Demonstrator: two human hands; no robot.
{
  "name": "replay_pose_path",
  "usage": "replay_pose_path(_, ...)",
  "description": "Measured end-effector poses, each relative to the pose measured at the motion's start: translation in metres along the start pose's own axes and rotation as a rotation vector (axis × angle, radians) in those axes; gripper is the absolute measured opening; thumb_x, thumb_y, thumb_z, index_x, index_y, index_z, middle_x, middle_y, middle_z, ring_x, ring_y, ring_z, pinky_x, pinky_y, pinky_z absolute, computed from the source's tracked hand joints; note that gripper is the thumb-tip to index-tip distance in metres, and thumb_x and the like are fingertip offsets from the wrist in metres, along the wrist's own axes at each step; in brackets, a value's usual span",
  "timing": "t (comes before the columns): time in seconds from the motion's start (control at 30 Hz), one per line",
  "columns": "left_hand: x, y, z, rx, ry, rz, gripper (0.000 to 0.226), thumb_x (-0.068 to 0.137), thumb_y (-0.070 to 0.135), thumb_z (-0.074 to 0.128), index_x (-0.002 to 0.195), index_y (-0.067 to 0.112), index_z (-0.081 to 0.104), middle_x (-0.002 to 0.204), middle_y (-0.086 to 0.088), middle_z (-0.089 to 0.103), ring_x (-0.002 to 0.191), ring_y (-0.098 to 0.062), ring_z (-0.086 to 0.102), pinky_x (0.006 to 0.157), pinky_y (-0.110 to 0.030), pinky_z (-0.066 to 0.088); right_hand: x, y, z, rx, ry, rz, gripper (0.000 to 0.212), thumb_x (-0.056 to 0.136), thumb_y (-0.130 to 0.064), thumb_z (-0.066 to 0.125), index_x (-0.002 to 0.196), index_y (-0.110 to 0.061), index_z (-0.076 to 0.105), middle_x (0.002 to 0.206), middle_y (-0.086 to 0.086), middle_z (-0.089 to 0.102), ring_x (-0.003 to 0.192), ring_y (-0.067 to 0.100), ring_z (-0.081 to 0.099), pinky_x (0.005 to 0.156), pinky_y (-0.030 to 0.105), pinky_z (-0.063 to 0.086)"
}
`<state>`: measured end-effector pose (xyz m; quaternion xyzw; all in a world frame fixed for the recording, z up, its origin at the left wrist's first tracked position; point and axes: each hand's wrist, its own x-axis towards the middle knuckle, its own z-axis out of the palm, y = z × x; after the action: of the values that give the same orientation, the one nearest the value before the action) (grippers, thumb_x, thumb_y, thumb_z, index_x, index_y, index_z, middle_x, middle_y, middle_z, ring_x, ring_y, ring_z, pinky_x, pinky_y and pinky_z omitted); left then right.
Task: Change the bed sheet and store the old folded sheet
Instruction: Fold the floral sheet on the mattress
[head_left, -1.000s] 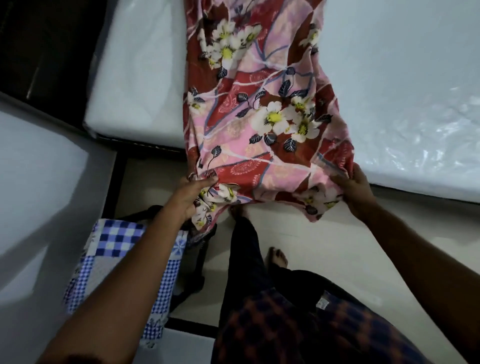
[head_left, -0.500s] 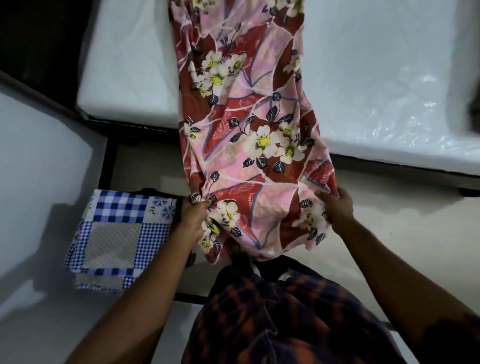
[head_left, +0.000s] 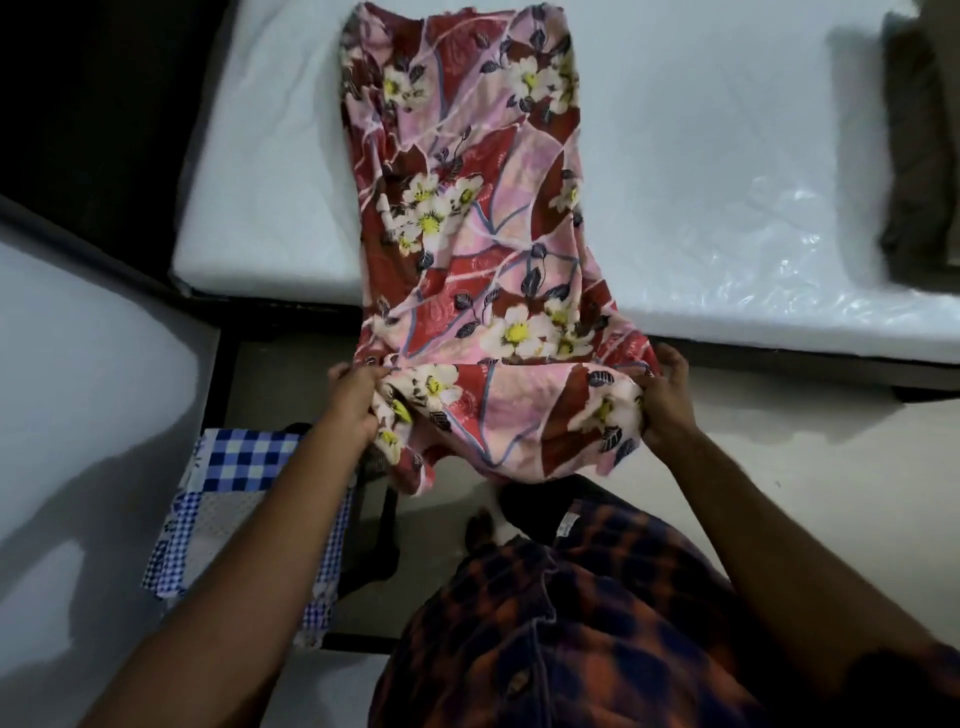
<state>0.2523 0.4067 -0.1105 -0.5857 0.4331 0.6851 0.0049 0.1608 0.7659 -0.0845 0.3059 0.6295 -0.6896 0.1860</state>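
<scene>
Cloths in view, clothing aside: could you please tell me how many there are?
3: the floral sheet draped off the mattress, a blue checked cloth lower left, a dark cloth at the mattress's far right. More may be hidden.

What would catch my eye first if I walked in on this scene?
The red-and-pink floral sheet stretches from the bare white mattress down over its near edge, its near end gripped by the left hand and right hand. A blue checked cloth lies at lower left.
</scene>
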Motion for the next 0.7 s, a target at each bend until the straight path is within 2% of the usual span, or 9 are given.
replay_pose_path(0.07, -0.008, 0.044, 0.022, -0.021, 0.034, 0.091, 0.050, 0.068, -0.008, 0.071, 0.112, 0.009, 0.054, 0.111, -0.028, 0.063, 0.088, -0.034, 0.069, 0.067, -0.043, 0.061, 0.017, -0.032, 0.023, 0.019, -0.001, -0.028, 0.037, 0.092, 0.011, 0.052, 0.119, -0.014, 0.052, 0.111, 0.006, 0.063, 0.092, 0.022, 0.066, 0.072, 0.037, 0.060)
replay_pose_path(0.17, 0.001, 0.097, 0.053, -0.043, 0.051, 0.181, 0.062, 0.070, -0.010, 0.071, 0.127, 0.004, 0.053, 0.107, -0.027, 0.064, 0.091, -0.036, 0.069, 0.077, -0.046, 0.060, 0.047, -0.078, 0.053, 0.080, -0.068, 0.055, 0.025, 0.093, 0.008, 0.049, 0.091, -0.012, 0.064, 0.082, 0.008, 0.071, 0.072, 0.021, 0.068, 0.060, 0.030, 0.058)
replay_pose_path(0.27, 0.022, 0.137, 0.081, 0.006, 0.118, 0.207, 0.067, 0.063, 0.000, 0.081, 0.124, 0.009, 0.055, 0.105, -0.021, 0.065, 0.091, -0.032, 0.068, 0.081, -0.044, 0.060, 0.087, -0.111, 0.080, 0.177, -0.097, 0.109, 0.022, 0.098, -0.001, 0.048, 0.097, -0.015, 0.064, 0.074, 0.005, 0.067, 0.065, 0.020, 0.067, 0.062, 0.031, 0.057)
replay_pose_path(0.33, 0.043, 0.164, 0.102, 0.046, 0.207, 0.213, 0.069, 0.050, 0.012, 0.086, 0.113, 0.016, 0.058, 0.118, -0.018, 0.062, 0.091, -0.030, 0.068, 0.079, -0.044, 0.061, 0.122, -0.132, 0.102, 0.263, -0.095, 0.123, 0.024, 0.098, 0.000, 0.046, 0.105, -0.014, 0.064, 0.072, 0.001, 0.064, 0.067, 0.018, 0.066, 0.066, 0.031, 0.058)
replay_pose_path(0.4, 0.053, 0.187, 0.124, 0.194, 0.299, 0.279, 0.061, 0.059, 0.016, 0.087, 0.110, 0.019, 0.053, 0.127, -0.009, 0.046, 0.084, -0.021, 0.060, 0.077, -0.033, 0.057, 0.153, -0.151, 0.124, 0.213, -0.081, 0.116, 0.028, 0.097, 0.004, 0.046, 0.109, -0.014, 0.064, 0.074, -0.001, 0.061, 0.069, 0.016, 0.063, 0.070, 0.031, 0.057)
replay_pose_path(0.47, 0.064, 0.202, 0.139, 0.315, 0.371, 0.380, 0.055, 0.072, 0.012, 0.082, 0.112, 0.019, 0.046, 0.128, -0.008, 0.037, 0.080, -0.019, 0.052, 0.077, -0.031, 0.050, 0.177, -0.166, 0.141, 0.054, -0.069, 0.069, 0.032, 0.094, 0.007, 0.047, 0.112, -0.013, 0.064, 0.078, 0.000, 0.061, 0.071, 0.015, 0.061, 0.067, 0.029, 0.056)
replay_pose_path(0.57, 0.084, 0.230, 0.162, 0.392, 0.408, 0.526, 0.052, 0.069, 0.012, 0.083, 0.110, 0.018, 0.052, 0.128, -0.008, 0.049, 0.090, -0.025, 0.059, 0.082, -0.034, 0.053, 0.206, -0.192, 0.159, -0.061, -0.001, 0.060, 0.038, 0.092, 0.010, 0.045, 0.118, -0.012, 0.061, 0.080, 0.003, 0.061, 0.070, 0.018, 0.060, 0.069, 0.032, 0.054)
replay_pose_path(0.63, 0.096, 0.250, 0.175, 0.373, 0.337, 0.478, 0.042, 0.067, 0.013, 0.085, 0.101, 0.018, 0.062, 0.112, -0.008, 0.065, 0.092, -0.025, 0.066, 0.082, -0.038, 0.058, 0.221, -0.208, 0.169, -0.069, 0.043, 0.084, 0.039, 0.092, 0.009, 0.041, 0.117, -0.013, 0.061, 0.080, 0.005, 0.060, 0.067, 0.019, 0.058, 0.068, 0.032, 0.053)
replay_pose_path(0.7, 0.115, 0.279, 0.192, 0.219, 0.269, 0.367, 0.031, 0.069, 0.004, 0.084, 0.090, 0.017, 0.066, 0.093, -0.012, 0.071, 0.082, -0.027, 0.069, 0.074, -0.040, 0.060, 0.243, -0.229, 0.185, -0.020, 0.078, 0.112, 0.036, 0.092, 0.007, 0.040, 0.112, -0.014, 0.063, 0.076, 0.005, 0.061, 0.064, 0.019, 0.059, 0.067, 0.032, 0.054)
